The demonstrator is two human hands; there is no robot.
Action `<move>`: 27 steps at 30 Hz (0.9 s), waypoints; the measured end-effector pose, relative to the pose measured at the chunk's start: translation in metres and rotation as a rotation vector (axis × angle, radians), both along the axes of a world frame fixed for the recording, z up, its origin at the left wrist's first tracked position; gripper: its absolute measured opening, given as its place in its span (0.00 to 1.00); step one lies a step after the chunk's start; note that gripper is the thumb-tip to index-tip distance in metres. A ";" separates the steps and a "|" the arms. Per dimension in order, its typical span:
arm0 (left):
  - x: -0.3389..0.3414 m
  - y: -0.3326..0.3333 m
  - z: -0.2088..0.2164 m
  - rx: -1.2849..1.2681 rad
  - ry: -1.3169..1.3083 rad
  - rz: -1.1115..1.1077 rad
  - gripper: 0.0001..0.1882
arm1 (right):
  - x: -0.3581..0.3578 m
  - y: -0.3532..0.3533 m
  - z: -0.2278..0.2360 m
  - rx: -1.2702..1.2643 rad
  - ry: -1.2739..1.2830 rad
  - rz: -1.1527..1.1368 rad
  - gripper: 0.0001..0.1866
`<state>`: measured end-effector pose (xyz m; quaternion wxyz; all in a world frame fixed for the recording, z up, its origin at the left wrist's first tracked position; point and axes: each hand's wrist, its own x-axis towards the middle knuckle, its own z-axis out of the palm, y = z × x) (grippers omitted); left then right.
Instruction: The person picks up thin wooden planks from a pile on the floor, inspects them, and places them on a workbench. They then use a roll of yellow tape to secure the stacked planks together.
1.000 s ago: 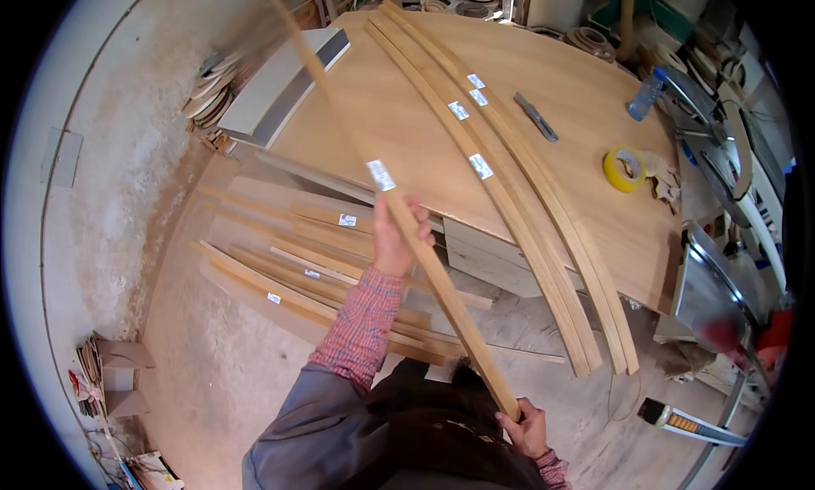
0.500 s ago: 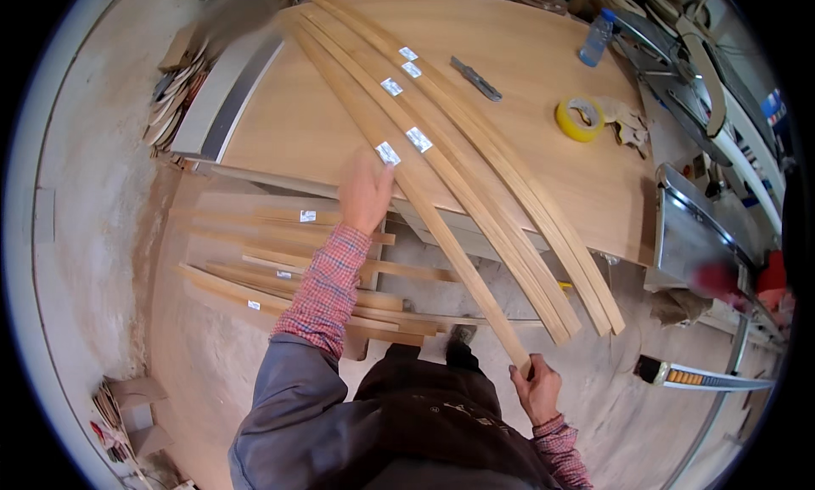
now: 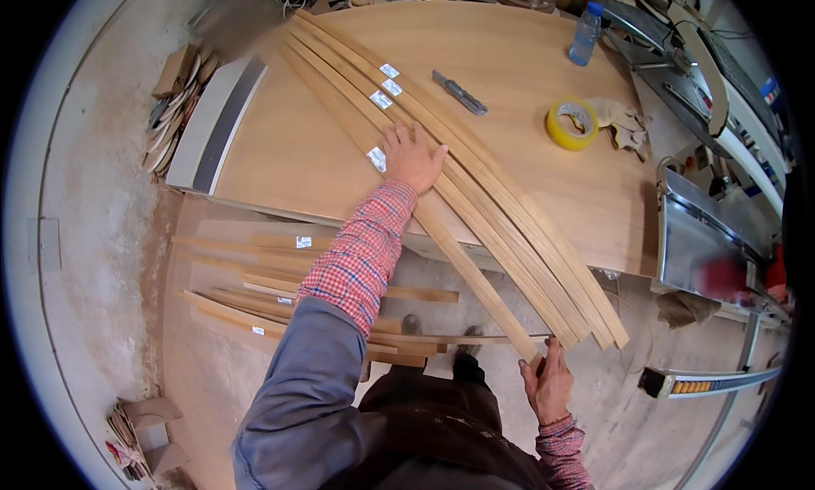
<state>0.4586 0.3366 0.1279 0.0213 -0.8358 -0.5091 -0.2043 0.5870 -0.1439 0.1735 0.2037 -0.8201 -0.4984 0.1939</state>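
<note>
A big wooden table [image 3: 526,193] fills the upper middle of the frame. Long thin wooden slats [image 3: 509,210] lie on it in a row, side by side, running from the upper left down to the lower right. Their lower ends stick out past the table edge. Some have small white stickers [image 3: 384,84] near the top.

On the floor at the lower left lies a pile of more wooden strips [image 3: 280,299].

At the right edge stands a grey metal machine [image 3: 700,244].

The left hand [image 3: 412,154] is in the middle of the frame. It lies flat with fingers spread, pressing down on the nearest slat [image 3: 450,235]. The right hand [image 3: 548,384] is at the lower right. Its fingers are curled around the low end of that same slat, which hangs past the table.

On the table at the upper right sit a roll of yellow tape [image 3: 571,123], a pair of cloth gloves [image 3: 624,121], a clear plastic bottle [image 3: 586,36] and a small grey knife [image 3: 459,92].
</note>
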 end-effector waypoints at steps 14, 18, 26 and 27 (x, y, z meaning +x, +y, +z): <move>-0.013 0.068 -0.040 0.228 -0.098 -0.280 0.22 | 0.020 0.013 0.005 0.120 -0.156 -0.006 0.32; -0.032 0.044 -0.012 0.226 -0.112 -0.242 0.29 | 0.020 -0.024 0.018 0.048 -0.170 -0.059 0.31; -0.032 0.039 -0.020 0.032 -0.063 -0.222 0.31 | 0.014 -0.059 -0.004 0.085 0.000 -0.310 0.29; -0.037 0.045 -0.024 0.048 -0.067 -0.241 0.30 | 0.018 -0.054 -0.004 0.052 0.071 -0.296 0.30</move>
